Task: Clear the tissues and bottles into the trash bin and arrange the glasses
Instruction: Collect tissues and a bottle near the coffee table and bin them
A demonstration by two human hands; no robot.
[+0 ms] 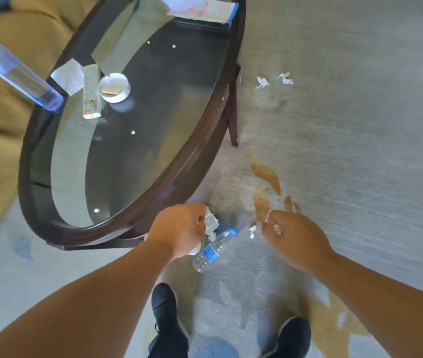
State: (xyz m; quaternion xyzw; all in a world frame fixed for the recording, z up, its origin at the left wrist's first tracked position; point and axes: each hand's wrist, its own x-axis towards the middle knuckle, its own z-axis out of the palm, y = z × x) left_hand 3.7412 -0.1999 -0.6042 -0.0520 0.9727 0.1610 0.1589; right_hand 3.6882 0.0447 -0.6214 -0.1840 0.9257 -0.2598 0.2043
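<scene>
The left hand (179,228) grips a crumpled soft white tissue (211,223), with the clear plastic bottle (211,251) just beside it. The right hand (290,236) pinches a tiny white tissue scrap (277,227).

Crumpled white tissues (211,223), clear blue-labelled bottle (213,250) tilted beside them

Clear bottle (214,250) with blue label and cap, white tissues (211,224), grey carpet (347,151) blotched brown

Bright daylight, perhaps slight motion blur
</scene>
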